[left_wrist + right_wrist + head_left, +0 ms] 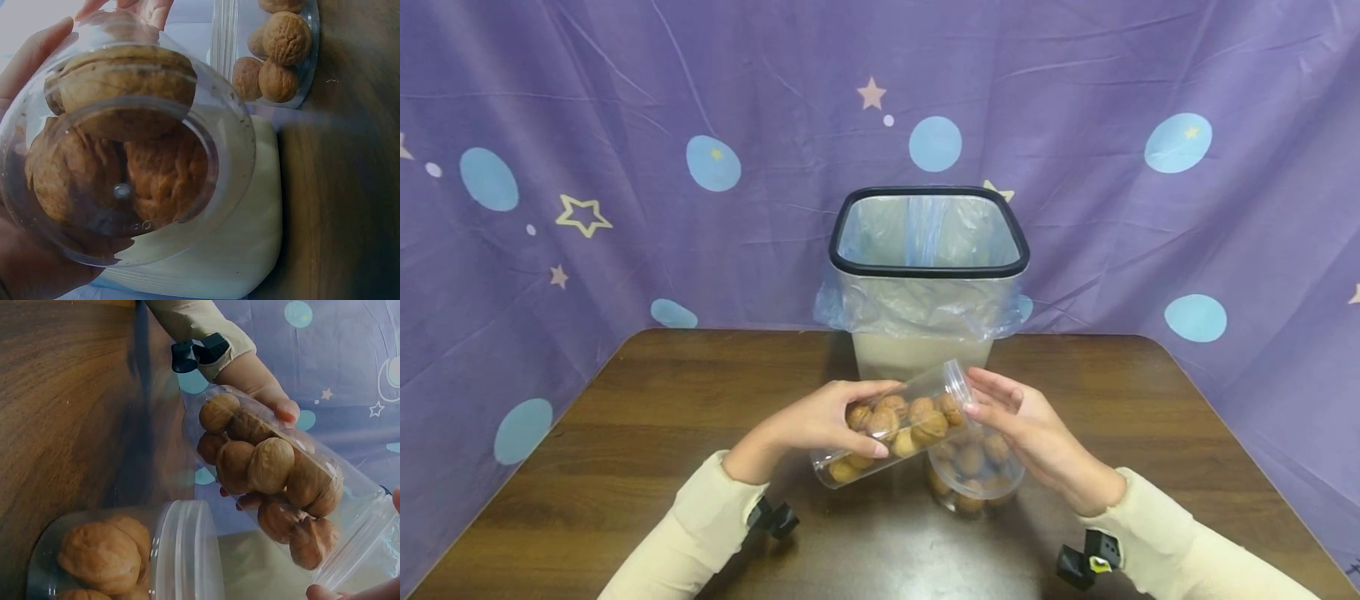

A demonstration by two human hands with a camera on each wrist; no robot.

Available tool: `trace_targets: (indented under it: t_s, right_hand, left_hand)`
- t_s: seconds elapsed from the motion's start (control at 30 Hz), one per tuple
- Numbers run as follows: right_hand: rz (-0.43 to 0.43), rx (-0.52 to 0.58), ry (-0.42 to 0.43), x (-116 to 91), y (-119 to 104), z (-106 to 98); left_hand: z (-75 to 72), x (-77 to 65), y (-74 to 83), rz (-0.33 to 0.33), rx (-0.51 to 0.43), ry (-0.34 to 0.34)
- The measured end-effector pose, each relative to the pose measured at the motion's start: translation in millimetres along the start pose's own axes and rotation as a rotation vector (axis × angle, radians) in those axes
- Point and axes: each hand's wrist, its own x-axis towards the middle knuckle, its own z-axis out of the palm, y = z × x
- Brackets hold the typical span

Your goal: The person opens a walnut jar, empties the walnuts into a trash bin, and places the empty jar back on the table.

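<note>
A clear plastic jar (928, 383) of walnuts (930, 427) is tilted above the table, its mouth end raised to the right. My left hand (816, 422) grips the jar round its lower half, thumb on the near side. At the mouth end, my right hand (1037, 433) holds the rim between thumb and fingers; in the right wrist view those fingertips (322, 592) touch the ridged neck. Just below, a second clear jar (190, 556) of walnuts stands upright on the table, partly hidden in the head view. The left wrist view looks at the tilted jar's base (231, 187).
Behind the jars stands a pale bin (887, 354) with a black rim and a translucent bluish liner (925, 304) folded over it. The brown wooden table (700, 392) ends against a purple patterned curtain (775, 100).
</note>
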Motion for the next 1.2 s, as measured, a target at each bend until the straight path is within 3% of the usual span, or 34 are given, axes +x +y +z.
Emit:
trace_targets:
  t_s: [0.33, 0.63, 0.97, 1.2]
  right_hand:
    - [-0.094, 0.026, -0.073, 2.0, 5.4, -6.2]
    - [-0.245, 0.055, -0.194, 3.6, 12.1, -14.4]
    - [-0.462, 0.082, -0.417, 12.5, 13.8, -23.1]
    - [-0.524, 0.08, -0.501, 21.0, 16.2, -28.3]
  left_hand:
    - [0.5, -0.7, 0.2, -0.006, -0.075, -0.023]
    - [-0.2, -2.2, -2.0, 0.034, -0.197, -0.087]
    - [-1.1, -2.6, -5.8, 0.086, -0.268, -0.148]
    - [-1.0, -1.4, -5.2, 0.088, -0.291, -0.155]
